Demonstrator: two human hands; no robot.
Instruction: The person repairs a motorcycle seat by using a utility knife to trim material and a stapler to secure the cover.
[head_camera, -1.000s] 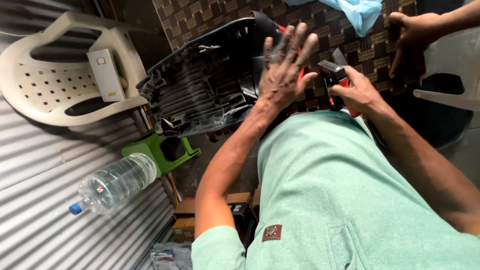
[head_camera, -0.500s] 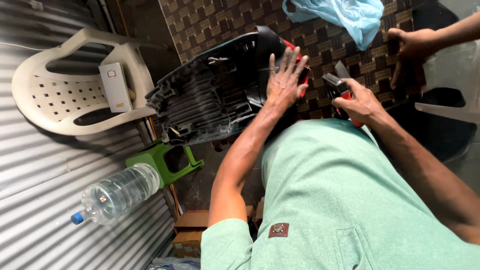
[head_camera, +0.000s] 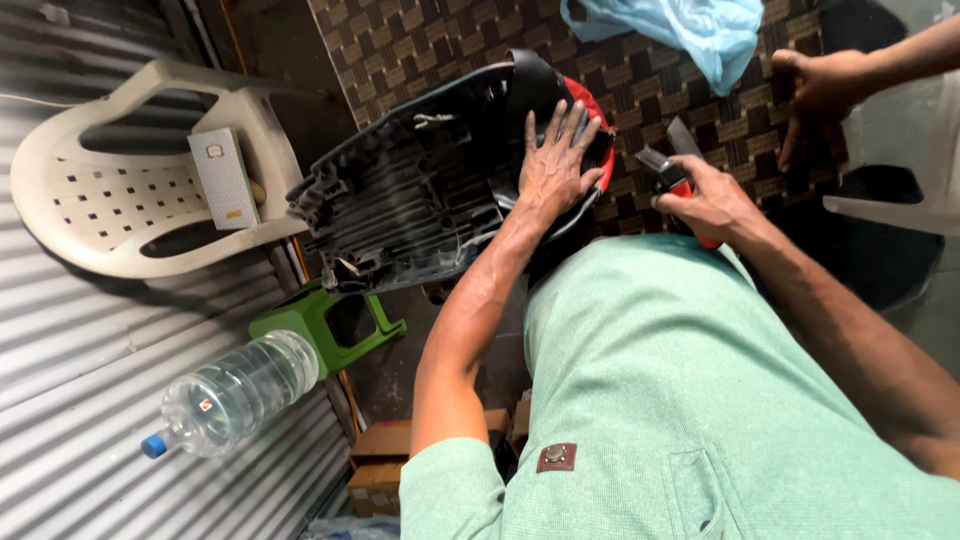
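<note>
A black ribbed motorcycle seat base (head_camera: 420, 190), underside up, has a red cover edge (head_camera: 597, 120) wrapped round its far end. My left hand (head_camera: 553, 165) lies flat on that end, fingers spread, pressing the cover down. Just to the right, my right hand (head_camera: 705, 200) grips a red-handled tool (head_camera: 668, 172) with a dark metal head; the head points toward the seat's edge without touching it. My green shirt hides the lower part of the seat.
Another person's hand (head_camera: 820, 90) rests on the patterned mat (head_camera: 420, 45) at upper right, near a blue plastic bag (head_camera: 690, 25). A white plastic chair (head_camera: 90, 210) with a small box (head_camera: 225, 178), a green stool (head_camera: 325, 325), a water bottle (head_camera: 230, 395), cardboard boxes (head_camera: 385, 455).
My left hand has settled flatter onto the seat's end. The right hand with the tool has held its place beside the seat. The view has shifted slightly.
</note>
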